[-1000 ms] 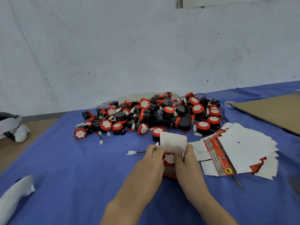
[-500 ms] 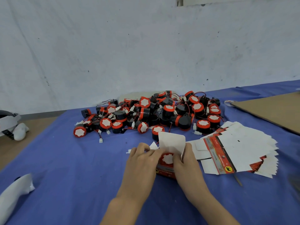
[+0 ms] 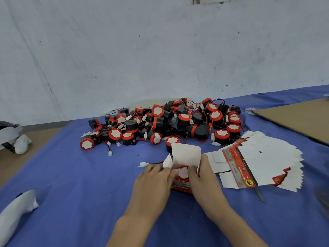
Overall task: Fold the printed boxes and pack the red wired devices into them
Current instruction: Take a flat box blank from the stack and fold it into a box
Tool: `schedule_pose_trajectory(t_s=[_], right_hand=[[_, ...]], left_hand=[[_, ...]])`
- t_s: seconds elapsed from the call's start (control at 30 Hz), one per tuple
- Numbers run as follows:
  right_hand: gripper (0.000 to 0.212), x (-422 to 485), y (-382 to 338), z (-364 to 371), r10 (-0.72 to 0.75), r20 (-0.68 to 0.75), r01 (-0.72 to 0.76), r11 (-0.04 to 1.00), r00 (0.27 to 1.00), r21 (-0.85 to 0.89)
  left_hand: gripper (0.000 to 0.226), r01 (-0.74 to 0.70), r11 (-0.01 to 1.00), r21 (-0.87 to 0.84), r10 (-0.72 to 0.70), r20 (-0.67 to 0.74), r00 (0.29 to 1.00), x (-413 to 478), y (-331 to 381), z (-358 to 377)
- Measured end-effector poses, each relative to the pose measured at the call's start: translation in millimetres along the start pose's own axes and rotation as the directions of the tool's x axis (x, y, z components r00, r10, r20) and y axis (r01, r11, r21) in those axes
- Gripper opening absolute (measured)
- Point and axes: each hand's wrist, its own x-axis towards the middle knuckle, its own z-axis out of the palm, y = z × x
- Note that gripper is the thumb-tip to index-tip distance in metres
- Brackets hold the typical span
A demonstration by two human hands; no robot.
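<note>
A small printed box [image 3: 181,186] stands on the blue cloth with its white lid flap [image 3: 186,154] raised. A red wired device [image 3: 183,171] sits in its open top, white face up. Its wire runs out left to a white plug [image 3: 143,164] on the cloth. My left hand [image 3: 153,182] grips the box's left side and side flap. My right hand [image 3: 204,179] grips the right side, thumb against the device. A heap of red and black wired devices [image 3: 167,122] lies behind. A fanned stack of flat printed boxes [image 3: 258,163] lies to the right.
A brown cardboard sheet [image 3: 300,118] lies at the far right, a tape roll [image 3: 250,110] at its near corner. White objects rest at the left: one near the table edge [image 3: 16,213], another on the brown floor [image 3: 19,143]. The wall rises close behind the heap.
My left hand has shifted right onto the box's left flap, uncovering the white plug. The device sits lower in the box.
</note>
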Motion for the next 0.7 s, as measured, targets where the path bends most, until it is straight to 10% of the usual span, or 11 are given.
schedule_pose_trajectory(t_s=[0.17,0.33,0.5,0.7], right_hand=[[0.007,3.8,4.9,-4.5,0.022,0.052,-0.025,0.998,0.998,0.062],[0.024,3.8,3.6,-14.7,-0.033,0.201,0.007,0.992,0.979,0.128],[0.042,7.8,1.2,-20.0,0.145,0.273,-0.234,0.914,0.951,0.331],[0.045,4.1,7.4,-17.5,0.022,0.306,-0.082,0.979,0.952,0.184]], left_hand=[[0.065,-0.008,0.975,-0.224,0.003,-0.023,1.0,-3.9,-1.1,-4.2],[0.02,0.125,0.659,-0.741,-0.237,-0.047,0.97,-6.1,-3.8,-6.8],[0.014,0.256,0.496,-0.83,-0.291,0.119,0.949,-2.9,-3.1,-3.6],[0.013,0.328,0.407,-0.852,-0.2,0.267,0.943,2.6,2.2,2.3]])
